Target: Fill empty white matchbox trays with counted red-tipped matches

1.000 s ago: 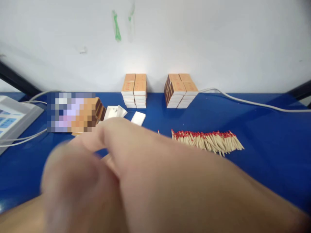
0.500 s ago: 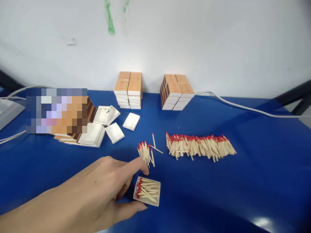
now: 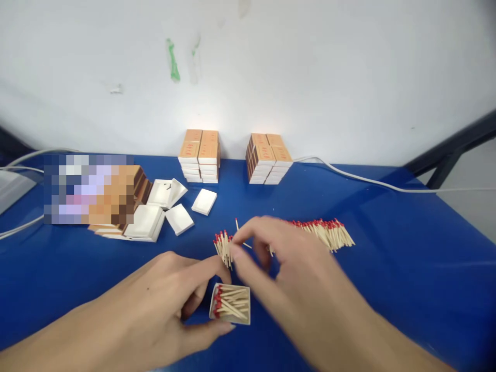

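My left hand (image 3: 170, 299) holds a small white matchbox tray (image 3: 249, 310) at its left end, between thumb and fingers. Red-headed matches (image 3: 232, 301) lie in the tray, heads mostly to the left. My right hand (image 3: 287, 268) hangs over the table just beyond the tray, slightly blurred. Its thumb and index fingertips come together at the right edge of a small pile of matches (image 3: 222, 247); whatever is between them is hidden. Behind this hand, a longer row of matches (image 3: 331, 235) is partly covered.
Two stacks of orange matchboxes, a left stack (image 3: 199, 155) and a right stack (image 3: 267, 157), stand against the wall. Several white trays (image 3: 180, 219) lie at left, beside more matchboxes (image 3: 141, 188) and a blurred-out patch. A white cable (image 3: 360, 180) runs along the back right.
My right hand has come in from the right and reached the small match pile. My left hand still holds the tray. The whole view has shifted slightly.
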Tool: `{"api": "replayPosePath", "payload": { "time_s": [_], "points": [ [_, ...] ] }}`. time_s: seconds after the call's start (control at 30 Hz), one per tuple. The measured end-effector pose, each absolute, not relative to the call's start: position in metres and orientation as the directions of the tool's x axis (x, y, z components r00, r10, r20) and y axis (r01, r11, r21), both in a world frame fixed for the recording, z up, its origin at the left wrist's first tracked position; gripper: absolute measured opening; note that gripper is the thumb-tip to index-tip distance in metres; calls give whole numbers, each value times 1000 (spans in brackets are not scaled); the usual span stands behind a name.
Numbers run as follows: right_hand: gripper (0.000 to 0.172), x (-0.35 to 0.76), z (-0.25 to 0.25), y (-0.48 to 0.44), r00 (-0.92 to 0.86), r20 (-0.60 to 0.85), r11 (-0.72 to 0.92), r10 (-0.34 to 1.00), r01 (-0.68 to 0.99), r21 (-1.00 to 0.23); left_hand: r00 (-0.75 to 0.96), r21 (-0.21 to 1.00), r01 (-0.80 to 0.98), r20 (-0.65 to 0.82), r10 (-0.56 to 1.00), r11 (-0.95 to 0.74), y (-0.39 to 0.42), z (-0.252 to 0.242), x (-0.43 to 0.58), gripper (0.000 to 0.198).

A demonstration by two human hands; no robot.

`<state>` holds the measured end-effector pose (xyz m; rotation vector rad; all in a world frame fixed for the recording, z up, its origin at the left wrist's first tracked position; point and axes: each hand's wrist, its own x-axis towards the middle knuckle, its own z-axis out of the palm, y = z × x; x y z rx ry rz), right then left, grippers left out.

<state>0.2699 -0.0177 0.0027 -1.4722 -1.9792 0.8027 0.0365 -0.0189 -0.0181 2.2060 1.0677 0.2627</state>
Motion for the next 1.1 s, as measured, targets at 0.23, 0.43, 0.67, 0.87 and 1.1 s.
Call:
{"api": "replayPosePath", "payload": {
  "time_s": [0.23, 0.43, 0.67, 0.87, 1.1],
  "points": [
    [11, 285, -23, 2, -291, 181, 331, 940, 906, -265, 648, 612, 689, -282, 707, -388, -16, -6, 43, 15],
    [24, 274, -21, -1, -307, 108, 322, 946, 929, -181, 671, 630, 650, -213, 711, -425, -19, -16, 41, 22],
    [22, 274, -12, 12, -194, 90, 211, 977, 942, -262, 676, 619, 655, -225, 702, -432, -18, -16, 40, 26],
    [20, 263, -8, 25, -92, -9, 89, 996, 978, -191, 681, 614, 665, -266, 682, -425, -18, -14, 42, 18],
    [16, 256, -12, 25, -113, -8, 111, 994, 989, -100, 679, 597, 666, -235, 696, -448, -20, -20, 40, 24]
  ]
}}
